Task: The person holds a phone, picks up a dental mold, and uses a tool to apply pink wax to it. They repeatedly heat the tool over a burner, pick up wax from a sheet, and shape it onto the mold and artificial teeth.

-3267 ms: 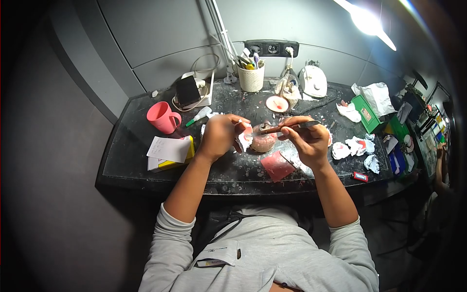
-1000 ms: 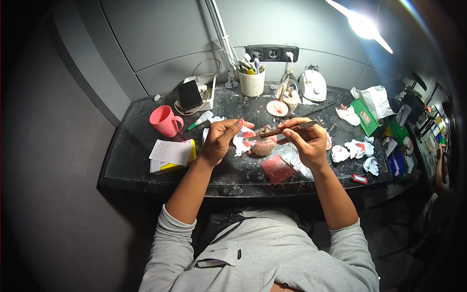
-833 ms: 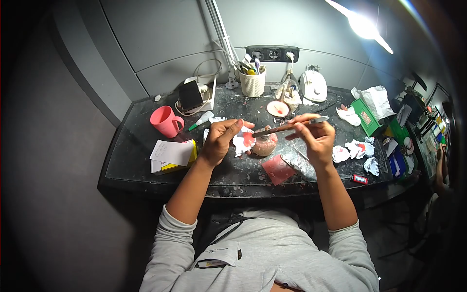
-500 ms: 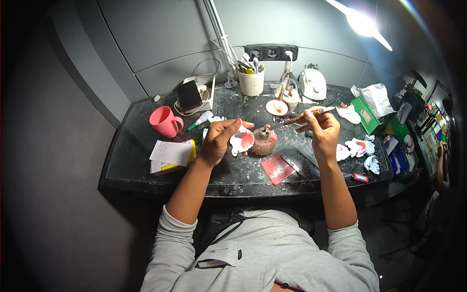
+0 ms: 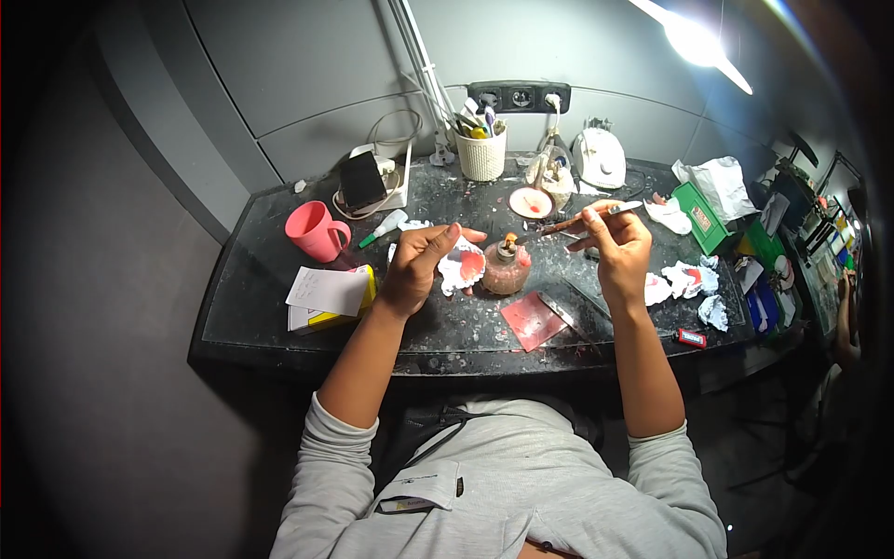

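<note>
My left hand (image 5: pixel 412 270) is closed around a white plaster dental cast (image 5: pixel 450 274) with red wax on its face; the fingers behind it are partly hidden. Between the thumb and fingers of my right hand (image 5: pixel 619 247) is a wax knife (image 5: pixel 564 224) with a brown handle. Its thin end points left, at the orange flame on top of a glass spirit burner (image 5: pixel 506 274). The burner stands just right of the cast. In front of it lies a red wax sheet (image 5: pixel 527 322), with a metal tool (image 5: pixel 559 312) along its right edge.
A pink mug (image 5: pixel 315 232) and a note on a yellow box (image 5: pixel 326 293) are at left. Behind stand a tool cup (image 5: pixel 481 156), a small dish (image 5: pixel 531 203) and a white device (image 5: pixel 599 158). Crumpled tissues (image 5: pixel 689 281), a lighter (image 5: pixel 691 338) and a green box (image 5: pixel 700 219) are at right.
An orange glow now shows at the burner's top beside the knife's end. Both hands stay almost where they were, still holding the cast and the knife.
</note>
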`<state>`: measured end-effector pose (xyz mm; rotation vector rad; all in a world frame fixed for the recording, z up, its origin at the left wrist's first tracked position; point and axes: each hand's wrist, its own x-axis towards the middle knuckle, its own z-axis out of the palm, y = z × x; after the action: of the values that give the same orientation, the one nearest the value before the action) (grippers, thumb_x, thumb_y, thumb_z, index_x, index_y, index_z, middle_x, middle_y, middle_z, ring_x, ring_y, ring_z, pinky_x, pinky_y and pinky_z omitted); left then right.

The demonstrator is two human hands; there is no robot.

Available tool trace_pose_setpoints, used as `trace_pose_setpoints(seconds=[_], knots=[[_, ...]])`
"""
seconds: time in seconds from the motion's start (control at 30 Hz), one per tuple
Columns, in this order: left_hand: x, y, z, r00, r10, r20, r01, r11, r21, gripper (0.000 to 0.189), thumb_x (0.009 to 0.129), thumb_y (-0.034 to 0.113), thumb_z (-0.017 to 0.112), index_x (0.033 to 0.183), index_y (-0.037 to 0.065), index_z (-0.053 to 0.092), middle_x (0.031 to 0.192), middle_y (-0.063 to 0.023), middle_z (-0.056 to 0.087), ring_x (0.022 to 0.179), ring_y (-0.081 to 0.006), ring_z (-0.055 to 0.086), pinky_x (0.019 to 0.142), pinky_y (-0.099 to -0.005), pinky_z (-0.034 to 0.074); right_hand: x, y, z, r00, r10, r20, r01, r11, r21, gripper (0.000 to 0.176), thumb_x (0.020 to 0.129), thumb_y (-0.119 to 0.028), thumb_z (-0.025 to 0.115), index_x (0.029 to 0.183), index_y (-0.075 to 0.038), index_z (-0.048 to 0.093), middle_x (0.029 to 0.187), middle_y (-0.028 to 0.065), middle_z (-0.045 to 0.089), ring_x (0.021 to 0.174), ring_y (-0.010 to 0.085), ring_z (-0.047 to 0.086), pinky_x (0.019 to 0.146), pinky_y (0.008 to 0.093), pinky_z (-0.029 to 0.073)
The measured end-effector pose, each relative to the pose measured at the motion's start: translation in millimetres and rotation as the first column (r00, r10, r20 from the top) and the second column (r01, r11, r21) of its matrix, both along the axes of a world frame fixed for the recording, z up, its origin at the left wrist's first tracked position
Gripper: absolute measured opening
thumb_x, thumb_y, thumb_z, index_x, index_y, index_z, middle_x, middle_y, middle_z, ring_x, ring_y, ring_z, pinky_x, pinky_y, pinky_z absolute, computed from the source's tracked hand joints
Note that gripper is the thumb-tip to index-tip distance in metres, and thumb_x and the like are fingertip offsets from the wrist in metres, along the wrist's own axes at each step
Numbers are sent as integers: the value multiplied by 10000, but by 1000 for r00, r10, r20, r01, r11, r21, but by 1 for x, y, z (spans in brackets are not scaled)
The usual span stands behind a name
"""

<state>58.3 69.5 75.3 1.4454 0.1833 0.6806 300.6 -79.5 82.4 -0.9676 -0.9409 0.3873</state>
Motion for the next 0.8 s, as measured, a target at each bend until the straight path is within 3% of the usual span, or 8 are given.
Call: trace_pose_setpoints(seconds=[0.47, 0.53, 0.73, 0.8], knots=[[-1, -1, 1, 1000, -1, 0, 1, 1000, -1, 498, 1066, 357, 493, 1128, -100, 681, 805, -130, 708, 608, -173, 671, 567, -306, 578, -3, 0, 1, 1000, -13, 21, 13, 1000, -7, 89, 973, -55, 670, 1006, 28, 665, 905, 95, 703, 811, 174, 718, 614, 297, 617], [-1, -3, 2, 1000, 19, 3, -19, 1000, -16, 490, 1062, 366, 497, 1107, -73, 711, 743, -82, 696, 583, -114, 644, 551, -257, 558, -3, 0, 1, 1000, -13, 22, 13, 1000, -7, 97, 971, -60, 678, 1010, 28, 666, 909, 96, 707, 806, 175, 718, 615, 296, 617], [1, -2, 2, 998, 57, 23, -58, 996, 63, 500, 1063, 378, 498, 1099, -70, 718, 743, -78, 699, 586, -109, 645, 561, -237, 539, -1, 1, 0, 1000, -16, 21, 17, 1000, -25, 112, 967, -74, 692, 1021, 21, 669, 917, 90, 714, 792, 169, 719, 594, 277, 592], [-2, -4, 4, 1000, 20, 7, -20, 1000, -1, 498, 1060, 380, 513, 1096, -73, 717, 749, -78, 700, 587, -106, 643, 559, -235, 538, -1, 1, -1, 1000, -19, 23, 20, 999, -25, 113, 964, -77, 697, 1021, 17, 672, 914, 85, 714, 784, 163, 715, 589, 268, 584]])
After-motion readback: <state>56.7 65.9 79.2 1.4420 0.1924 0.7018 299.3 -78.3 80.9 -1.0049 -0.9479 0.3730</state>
